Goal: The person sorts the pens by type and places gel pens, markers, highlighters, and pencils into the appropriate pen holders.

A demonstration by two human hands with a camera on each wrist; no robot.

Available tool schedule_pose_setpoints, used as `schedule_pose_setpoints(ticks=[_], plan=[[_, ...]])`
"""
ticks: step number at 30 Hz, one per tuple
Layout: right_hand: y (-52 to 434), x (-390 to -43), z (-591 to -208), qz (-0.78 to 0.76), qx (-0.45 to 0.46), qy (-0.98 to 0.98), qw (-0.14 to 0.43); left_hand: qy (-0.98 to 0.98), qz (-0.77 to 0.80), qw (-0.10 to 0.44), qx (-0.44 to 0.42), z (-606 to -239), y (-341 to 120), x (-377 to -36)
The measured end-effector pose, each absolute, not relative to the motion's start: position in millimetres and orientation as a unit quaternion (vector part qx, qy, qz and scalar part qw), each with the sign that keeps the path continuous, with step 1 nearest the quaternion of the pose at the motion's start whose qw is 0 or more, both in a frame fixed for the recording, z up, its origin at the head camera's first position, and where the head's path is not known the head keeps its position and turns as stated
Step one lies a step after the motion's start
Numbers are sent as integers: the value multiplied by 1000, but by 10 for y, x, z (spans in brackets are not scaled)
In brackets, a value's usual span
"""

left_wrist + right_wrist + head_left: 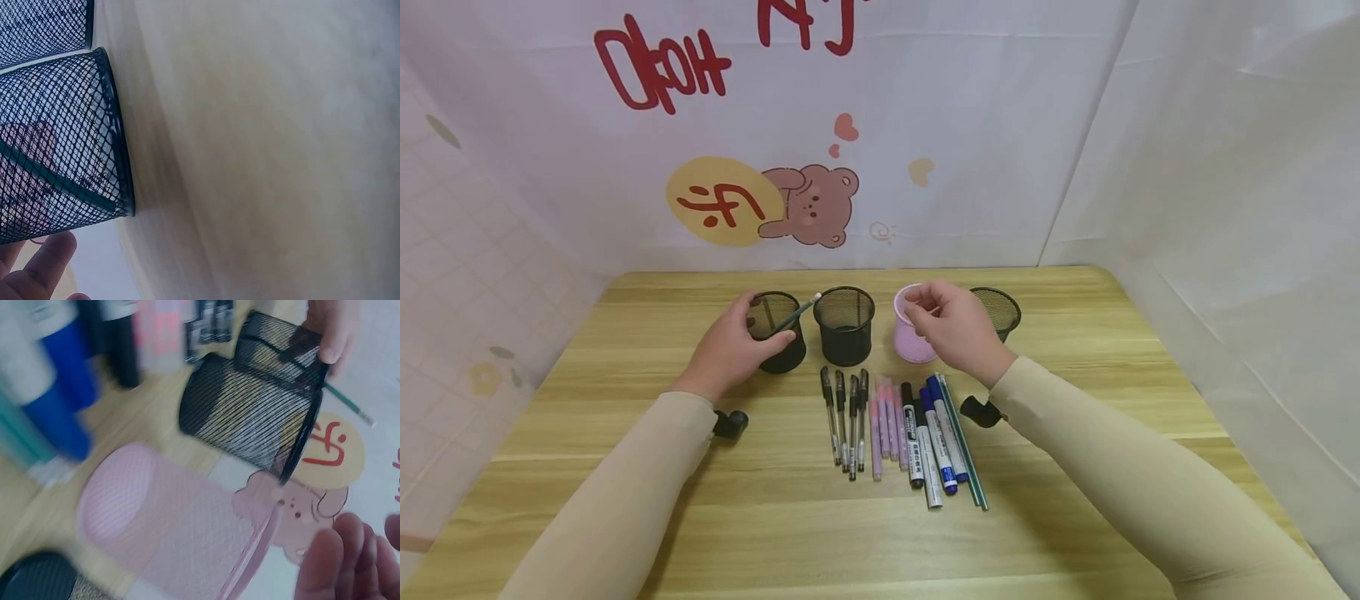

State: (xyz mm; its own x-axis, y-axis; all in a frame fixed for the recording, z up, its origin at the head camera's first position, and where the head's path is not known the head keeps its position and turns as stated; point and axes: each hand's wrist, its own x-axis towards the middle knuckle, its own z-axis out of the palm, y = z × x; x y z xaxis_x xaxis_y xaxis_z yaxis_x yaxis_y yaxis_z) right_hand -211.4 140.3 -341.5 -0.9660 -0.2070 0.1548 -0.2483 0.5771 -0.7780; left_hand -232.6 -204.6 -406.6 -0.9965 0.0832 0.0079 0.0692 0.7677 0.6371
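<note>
At the left end of a row of mesh pen holders, my left hand (727, 350) grips a black mesh pen holder (786, 360), thumb on the near side and fingers at the far rim. A green pencil (796, 313) leans inside it, its eraser end sticking out past the rim. Through the mesh in the left wrist view, the pencil (62, 181) reaches down to the base. My right hand (958, 327) hovers by the rim of a pink mesh pen holder (913, 346), fingers loosely bent with nothing between them. The pink holder (169, 512) looks vacant in the right wrist view.
Another black mesh holder (846, 343) stands between the gripped one and the pink one; a further black holder (1000, 310) is partly behind my right hand. In front lie black gel pens (852, 425), pink highlighters (886, 429), black and blue markers (940, 442) and green pencils (966, 450).
</note>
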Motion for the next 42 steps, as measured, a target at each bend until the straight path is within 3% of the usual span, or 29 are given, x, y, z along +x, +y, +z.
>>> schedule_pose_setpoints(ticks=[14,25,42], plan=[[1884,-1990,-3695,251,165,-949,-99,939,341,8,41,-4071,-2049,-2324],[2013,-1994,-3950,209,156,-949,-178,938,344,10,40,-4065,-2045,-2329],[2021,-2040,-4111,204,172,-947,-181,937,346,18,34,-4035,-2024,-2313]])
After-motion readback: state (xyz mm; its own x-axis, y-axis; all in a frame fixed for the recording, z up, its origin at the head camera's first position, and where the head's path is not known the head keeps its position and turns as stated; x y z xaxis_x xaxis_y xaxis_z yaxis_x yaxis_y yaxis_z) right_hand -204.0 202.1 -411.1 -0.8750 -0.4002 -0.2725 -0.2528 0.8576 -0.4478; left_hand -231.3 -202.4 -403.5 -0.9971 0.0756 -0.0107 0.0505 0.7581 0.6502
